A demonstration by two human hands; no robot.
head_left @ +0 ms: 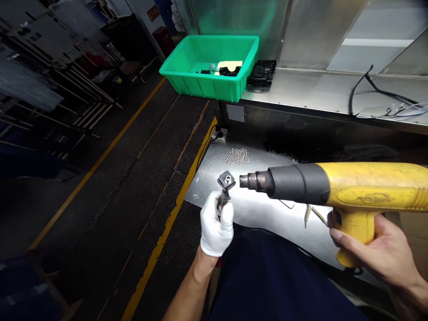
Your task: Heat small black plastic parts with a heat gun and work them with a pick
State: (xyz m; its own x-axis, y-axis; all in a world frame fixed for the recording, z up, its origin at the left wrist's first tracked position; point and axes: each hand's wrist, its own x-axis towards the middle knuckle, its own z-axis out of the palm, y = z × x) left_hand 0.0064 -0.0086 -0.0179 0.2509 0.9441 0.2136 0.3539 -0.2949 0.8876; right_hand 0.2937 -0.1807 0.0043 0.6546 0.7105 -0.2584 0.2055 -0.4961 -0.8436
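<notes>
As a heat gun (374, 187) aims at a black square fitting (226, 180), both hands grip.
Fingers of the white-gloved left hand (216, 224) close around the fitting's stem, held above the steel tabletop (207, 187); the bare right hand's (374, 249) fingers wrap the gun's yellow handle.

Yellow heat gun (368, 187) near black bracket (226, 180)

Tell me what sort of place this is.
Probably a factory assembly or repair workshop: a yellow heat gun held over a stainless steel bench, a green plastic parts bin on a steel shelf, and yellow lines marking the floor.
</notes>
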